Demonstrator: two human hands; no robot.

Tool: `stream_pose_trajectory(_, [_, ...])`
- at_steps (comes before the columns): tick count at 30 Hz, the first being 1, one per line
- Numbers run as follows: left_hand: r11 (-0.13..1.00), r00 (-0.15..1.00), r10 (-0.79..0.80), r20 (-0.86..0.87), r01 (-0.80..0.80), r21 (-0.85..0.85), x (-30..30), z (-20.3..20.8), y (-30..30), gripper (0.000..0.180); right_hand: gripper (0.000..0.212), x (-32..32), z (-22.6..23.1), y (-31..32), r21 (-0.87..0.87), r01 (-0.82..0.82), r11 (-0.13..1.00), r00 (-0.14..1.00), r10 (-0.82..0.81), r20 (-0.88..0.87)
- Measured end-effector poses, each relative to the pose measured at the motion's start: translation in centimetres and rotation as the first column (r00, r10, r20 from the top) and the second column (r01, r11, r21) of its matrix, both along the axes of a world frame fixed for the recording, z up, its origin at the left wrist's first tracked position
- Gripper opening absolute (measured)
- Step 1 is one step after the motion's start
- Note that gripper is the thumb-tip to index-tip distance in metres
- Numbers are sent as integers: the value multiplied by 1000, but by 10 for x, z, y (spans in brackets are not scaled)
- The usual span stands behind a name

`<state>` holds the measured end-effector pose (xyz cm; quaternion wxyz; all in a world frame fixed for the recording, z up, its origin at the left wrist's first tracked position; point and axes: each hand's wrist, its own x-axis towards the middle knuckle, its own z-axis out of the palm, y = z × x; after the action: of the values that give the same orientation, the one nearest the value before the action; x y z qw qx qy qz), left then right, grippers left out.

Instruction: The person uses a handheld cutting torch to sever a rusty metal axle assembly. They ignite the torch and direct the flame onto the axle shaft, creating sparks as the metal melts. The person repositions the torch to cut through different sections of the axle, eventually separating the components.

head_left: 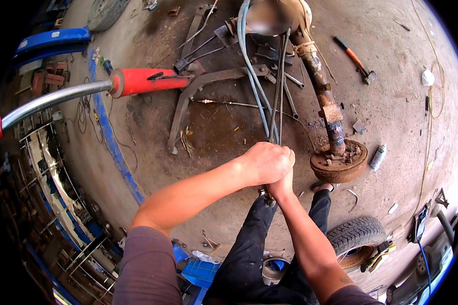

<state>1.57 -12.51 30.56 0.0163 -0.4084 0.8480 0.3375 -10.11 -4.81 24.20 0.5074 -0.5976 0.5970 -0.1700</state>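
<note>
Left hand (263, 163): clenched over the near end of a thin dark rod (277, 86); the fingers are wrapped on top of the other hand, knuckles toward the floor ahead.
Right hand (282, 187): closed on the same rod just beneath the left hand; only the wrist and part of the fist are seen, the fingers being hidden.
Thin dark rod: held upright in the middle of the view, running from the fists up toward a blurred round shape at the top edge; two pale blue hoses (250, 66) lie just beside it on its left.
Rusty axle (321, 91): laid on the floor right of the rod, ending in a round rusty brake drum (339, 161) near the hands.
Red-handled jack lever (66, 96): a chrome tube with a red sleeve, reaching in from the left edge, well apart from the hands.
Flat steel bars (188, 101): spread on the floor between the lever and the rod.
Open room: bare concrete floor (392, 107) is seen right of the axle, with only a hammer (355, 59) and a spray can (378, 156) on it.
Near edge: a tyre (355, 235) lies just right of the black trouser leg (249, 254); blue plastic pieces (201, 272) lie left of it.
Left edge: a blue painted strip (112, 147) borders the floor, with metal racks beyond.
</note>
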Motion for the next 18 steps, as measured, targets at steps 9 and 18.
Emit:
stream_pose_trajectory(9, [966, 982, -180, 61, 164, 201, -7, 11, -25, 17, 29, 2, -7, 7, 75, 73, 994, 991, -82, 111])
stream_pose_trajectory(18, [999, 1000, 17, -24, -16, 37, -18, 15, -18, 24, 13, -13, -17, 1, -87, 31, 996, 985, -45, -165])
